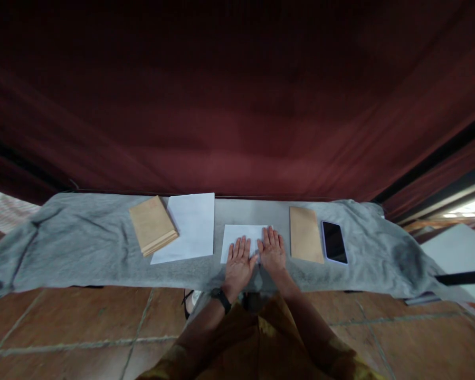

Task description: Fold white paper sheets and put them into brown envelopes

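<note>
On the counter (103,232), both the left hand (238,263) and right hand (273,252) press flat, fingers spread, on a white sheet (241,235) (seemingly folded already), an envelope (305,234) at three o'clock unfilled.

There is one view only, from the camera on my head, looking forward and steeply down over my own body. My forearms come in from the bottom edge, and my left hand (238,262) and right hand (273,252) lie just below the middle of the frame, so the camera sits close above them. The bench (83,237), under a grey cloth, runs as a band across the whole width, its ends bending down and away from the wide lens. Above it a dark red curtain (237,105) fills the upper half, straight ahead of me. Below the bench the tiled floor (83,327) and my lap take up the near edge.
</note>
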Available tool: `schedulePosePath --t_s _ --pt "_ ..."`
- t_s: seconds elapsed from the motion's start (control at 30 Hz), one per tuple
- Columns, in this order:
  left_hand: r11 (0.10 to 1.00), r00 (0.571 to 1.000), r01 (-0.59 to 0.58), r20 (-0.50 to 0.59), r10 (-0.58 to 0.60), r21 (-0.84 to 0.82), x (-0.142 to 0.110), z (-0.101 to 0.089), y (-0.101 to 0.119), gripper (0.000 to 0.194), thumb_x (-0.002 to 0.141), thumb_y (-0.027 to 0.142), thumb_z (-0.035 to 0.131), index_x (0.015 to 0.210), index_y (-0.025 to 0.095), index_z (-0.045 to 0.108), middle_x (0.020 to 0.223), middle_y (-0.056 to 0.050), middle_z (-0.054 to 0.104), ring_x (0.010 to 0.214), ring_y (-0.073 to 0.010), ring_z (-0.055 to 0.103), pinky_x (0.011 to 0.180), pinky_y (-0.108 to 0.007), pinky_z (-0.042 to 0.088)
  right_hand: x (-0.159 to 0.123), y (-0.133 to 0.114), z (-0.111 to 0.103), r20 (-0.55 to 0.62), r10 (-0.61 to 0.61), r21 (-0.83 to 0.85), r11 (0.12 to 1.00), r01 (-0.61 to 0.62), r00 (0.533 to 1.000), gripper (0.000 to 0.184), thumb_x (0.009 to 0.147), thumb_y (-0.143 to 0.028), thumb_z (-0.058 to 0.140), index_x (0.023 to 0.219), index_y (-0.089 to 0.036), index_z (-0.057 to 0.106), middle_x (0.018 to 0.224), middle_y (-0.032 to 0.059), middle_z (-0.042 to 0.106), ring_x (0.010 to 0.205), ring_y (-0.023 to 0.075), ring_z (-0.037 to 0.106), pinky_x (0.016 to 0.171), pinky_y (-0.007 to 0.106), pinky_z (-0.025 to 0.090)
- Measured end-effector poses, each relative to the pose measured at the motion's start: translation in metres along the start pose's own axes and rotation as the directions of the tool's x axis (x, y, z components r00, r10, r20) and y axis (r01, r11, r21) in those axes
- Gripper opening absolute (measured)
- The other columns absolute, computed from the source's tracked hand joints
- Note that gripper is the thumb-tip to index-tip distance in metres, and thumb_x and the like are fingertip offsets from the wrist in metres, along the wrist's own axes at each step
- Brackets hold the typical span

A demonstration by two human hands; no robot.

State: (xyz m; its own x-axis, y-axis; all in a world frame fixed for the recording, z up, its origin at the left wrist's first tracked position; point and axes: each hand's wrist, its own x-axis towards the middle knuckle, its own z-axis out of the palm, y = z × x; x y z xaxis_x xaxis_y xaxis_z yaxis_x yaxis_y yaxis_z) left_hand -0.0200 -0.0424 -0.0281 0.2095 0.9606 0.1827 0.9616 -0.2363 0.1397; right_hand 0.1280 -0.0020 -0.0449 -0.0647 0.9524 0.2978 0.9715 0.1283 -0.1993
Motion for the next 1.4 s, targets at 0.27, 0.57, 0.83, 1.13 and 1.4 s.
schedulePosePath --t_s 0.27,0.57,0.83,1.13,1.4 --pt "1.0 0.999 0.001 0.038 -0.001 0.004 -0.009 0.004 -0.004 0.056 0.103 0.031 0.034 0.157 0.018 0.035 0.165 -0.008 0.033 0.155 -0.0246 0.024 0.127 -0.05 0.022 -0.004 -0.023 -0.007 0.044 0.057 0.056 0.997 -0.059 0.997 0.056 0.105 -0.033 0.033 0.156 -0.011 0.038 0.161 0.0191 0.037 0.149 0.0302 0.036 0.12 0.054 0.026" --pt "0.999 1.0 0.022 -0.017 -0.021 0.027 -0.025 0.002 -0.016 0.058 0.103 0.028 0.031 0.159 0.012 0.029 0.163 -0.013 0.034 0.153 -0.0235 0.028 0.125 -0.046 0.028 -0.054 -0.019 -0.02 0.008 -0.135 0.01 0.991 0.135 0.991 0.052 0.104 -0.032 0.045 0.153 -0.015 0.043 0.159 0.0179 0.042 0.147 0.0293 0.039 0.118 0.051 0.032" --pt "0.99 0.985 0.142 -0.098 -0.141 0.007 -0.041 -0.008 -0.02 0.066 0.104 0.041 0.034 0.157 0.004 0.029 0.161 -0.022 0.035 0.153 -0.0306 0.028 0.123 -0.052 0.03 -0.059 -0.01 -0.02 -0.015 -0.085 0.004 0.996 0.085 0.996 0.055 0.104 -0.036 0.042 0.155 -0.014 0.039 0.158 0.0189 0.043 0.144 0.0301 0.042 0.116 0.051 0.034" --pt "0.998 0.998 0.064 -0.016 -0.064 -0.003 -0.031 -0.002 0.007 0.06 0.104 0.038 0.032 0.157 0.008 0.033 0.162 -0.015 0.035 0.153 -0.0258 0.027 0.125 -0.048 0.027 -0.06 -0.011 -0.021 0.019 -0.071 -0.004 0.997 0.071 0.997 0.056 0.104 -0.035 0.041 0.156 -0.013 0.038 0.16 0.018 0.04 0.147 0.029 0.037 0.119 0.049 0.029" --pt "0.988 0.988 0.153 -0.005 -0.153 0.002 0.014 0.011 0.0 0.06 0.104 0.043 0.034 0.157 0.015 0.035 0.164 -0.014 0.031 0.154 -0.0298 0.023 0.124 -0.053 0.025 -0.061 -0.009 -0.015 -0.01 -0.07 -0.004 0.998 0.07 0.998 0.055 0.104 -0.035 0.04 0.154 -0.013 0.041 0.159 0.0185 0.041 0.146 0.0301 0.04 0.118 0.05 0.029"
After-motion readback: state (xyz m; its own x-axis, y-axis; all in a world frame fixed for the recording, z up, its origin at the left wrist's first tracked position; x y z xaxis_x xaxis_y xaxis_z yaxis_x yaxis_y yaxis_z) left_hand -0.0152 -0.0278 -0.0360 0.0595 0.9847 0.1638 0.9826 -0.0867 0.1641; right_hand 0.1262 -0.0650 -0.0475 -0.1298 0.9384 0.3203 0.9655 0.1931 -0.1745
